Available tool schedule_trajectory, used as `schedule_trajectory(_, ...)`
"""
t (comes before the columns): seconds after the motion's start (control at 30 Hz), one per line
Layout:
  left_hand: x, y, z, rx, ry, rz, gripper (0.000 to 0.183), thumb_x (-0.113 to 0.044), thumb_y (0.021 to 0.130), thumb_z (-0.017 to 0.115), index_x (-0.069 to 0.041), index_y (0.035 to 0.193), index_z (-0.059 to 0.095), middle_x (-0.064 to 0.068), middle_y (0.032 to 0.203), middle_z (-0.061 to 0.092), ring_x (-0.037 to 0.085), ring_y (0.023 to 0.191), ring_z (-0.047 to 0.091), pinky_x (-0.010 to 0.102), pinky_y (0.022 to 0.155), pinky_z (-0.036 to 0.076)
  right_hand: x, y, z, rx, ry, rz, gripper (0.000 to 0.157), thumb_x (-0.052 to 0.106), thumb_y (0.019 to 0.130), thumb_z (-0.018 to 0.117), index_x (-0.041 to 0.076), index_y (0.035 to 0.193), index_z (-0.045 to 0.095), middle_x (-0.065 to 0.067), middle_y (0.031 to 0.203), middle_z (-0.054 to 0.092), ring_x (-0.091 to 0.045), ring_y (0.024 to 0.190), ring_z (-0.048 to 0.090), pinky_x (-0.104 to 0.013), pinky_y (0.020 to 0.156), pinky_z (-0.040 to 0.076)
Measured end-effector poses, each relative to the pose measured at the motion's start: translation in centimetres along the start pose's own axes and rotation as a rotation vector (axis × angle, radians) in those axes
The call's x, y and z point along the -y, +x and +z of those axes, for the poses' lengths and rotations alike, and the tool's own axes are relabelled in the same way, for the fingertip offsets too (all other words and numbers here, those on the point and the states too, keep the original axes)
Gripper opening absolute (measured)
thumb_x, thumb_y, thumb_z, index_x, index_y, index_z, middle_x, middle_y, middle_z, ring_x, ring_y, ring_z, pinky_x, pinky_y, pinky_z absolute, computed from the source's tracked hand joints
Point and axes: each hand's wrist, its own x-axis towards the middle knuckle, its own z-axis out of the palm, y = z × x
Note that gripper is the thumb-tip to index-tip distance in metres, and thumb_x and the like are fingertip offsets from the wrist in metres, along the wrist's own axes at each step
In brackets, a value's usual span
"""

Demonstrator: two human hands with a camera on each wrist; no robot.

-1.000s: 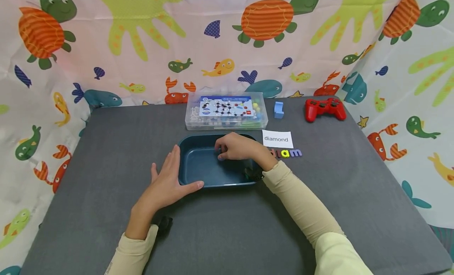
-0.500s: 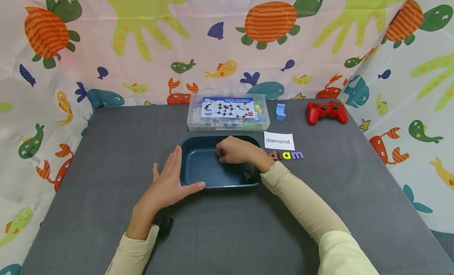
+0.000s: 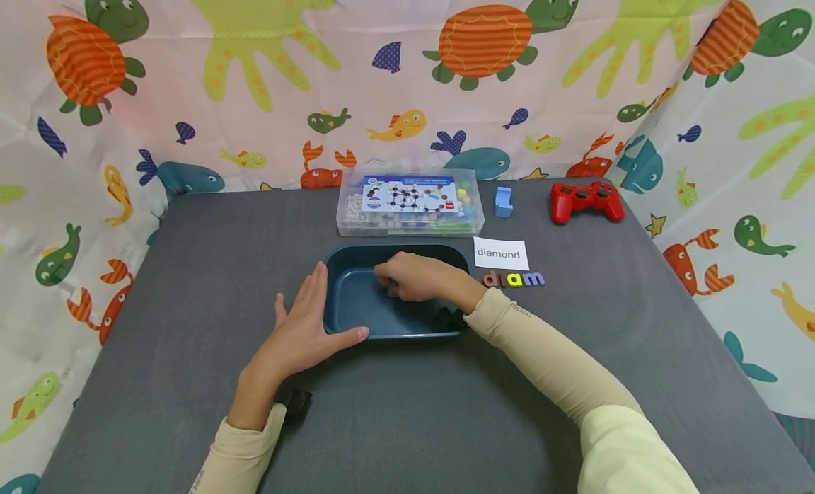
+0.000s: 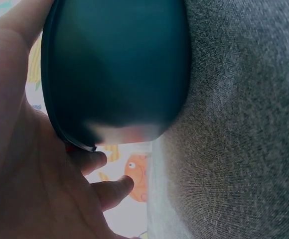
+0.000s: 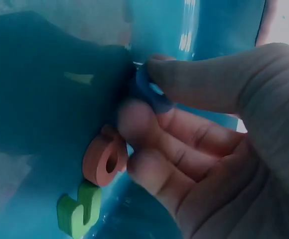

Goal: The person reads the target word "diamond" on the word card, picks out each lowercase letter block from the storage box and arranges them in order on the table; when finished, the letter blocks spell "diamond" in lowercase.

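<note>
A dark teal tray (image 3: 356, 303) lies on the grey table. My left hand (image 3: 299, 335) rests against its left side, fingers straight along the rim and thumb over the front edge. Reaching into the tray, my right hand (image 3: 417, 276) pinches a blue toy letter (image 5: 152, 92) between thumb and fingers; which letter it is, I cannot tell. Beside those fingertips, in the right wrist view, an orange letter (image 5: 104, 158) and a green letter n (image 5: 78, 211) lie on the tray floor. To the right of the tray, coloured letters (image 3: 513, 279) spell "diam" below a white card (image 3: 501, 254) printed "diamond".
Behind the tray stands a clear plastic box (image 3: 410, 221) of small parts with a molecule label. A light blue block (image 3: 503, 202) and a red game controller (image 3: 587, 201) sit at the back right. A curtain (image 3: 255, 147) with sea animals hangs around the table.
My right hand has shifted a little left and toward the front inside the tray, its fingers still low. The left hand keeps its place on the tray's edge.
</note>
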Motion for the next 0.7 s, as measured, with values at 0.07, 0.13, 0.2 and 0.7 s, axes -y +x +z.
schedule_trajectory(0.07, 0.1, 0.0, 0.0, 0.001, -0.001, -0.001, 0.137, -0.079, 0.086, 0.071, -0.009, 0.171, -0.009, 0.012, 0.179, -0.005, 0.04, 0.164, -0.002, 0.078, 0.116, -0.014, -0.2, -0.1, -0.1, -0.024, 0.068, -0.039, 0.007, -0.001, 0.103, 0.068, 0.005, 0.1, 0.067, -0.002, 0.084, 0.057, -0.015, 0.075, 0.053, -0.029, 0.069, 0.043)
schedule_trajectory(0.13, 0.1, 0.0, 0.0, -0.001, -0.002, 0.001, 0.137, -0.079, 0.085, 0.071, -0.009, 0.171, -0.009, 0.012, 0.179, -0.005, 0.04, 0.163, -0.002, 0.078, 0.116, -0.014, -0.4, -0.4, -0.5, -0.062, 0.126, -0.064, 0.007, -0.001, 0.104, 0.066, 0.003, 0.102, 0.07, -0.003, 0.085, 0.06, -0.015, 0.074, 0.055, -0.028, 0.069, 0.045)
schedule_trajectory(0.2, 0.1, -0.1, 0.0, -0.004, -0.002, 0.0, 0.137, -0.079, 0.085, 0.072, -0.009, 0.171, -0.008, 0.012, 0.179, -0.005, 0.041, 0.163, -0.001, 0.078, 0.116, -0.014, -0.5, -0.8, -1.2, -0.102, 0.188, -0.075, 0.011, -0.001, 0.106, 0.063, 0.0, 0.106, 0.073, -0.005, 0.089, 0.065, -0.017, 0.072, 0.059, -0.028, 0.069, 0.05)
schedule_trajectory(0.7, -0.4, 0.0, 0.1, -0.005, -0.001, -0.021, 0.137, -0.077, 0.085, 0.073, -0.008, 0.171, -0.008, 0.016, 0.179, -0.004, 0.044, 0.162, 0.0, 0.079, 0.115, -0.015, -3.1, -7.3, -4.1, -0.444, 0.285, -0.006, 0.017, -0.001, 0.103, 0.067, 0.0, 0.114, 0.081, -0.005, 0.101, 0.07, -0.02, 0.083, 0.061, -0.039, 0.074, 0.054)
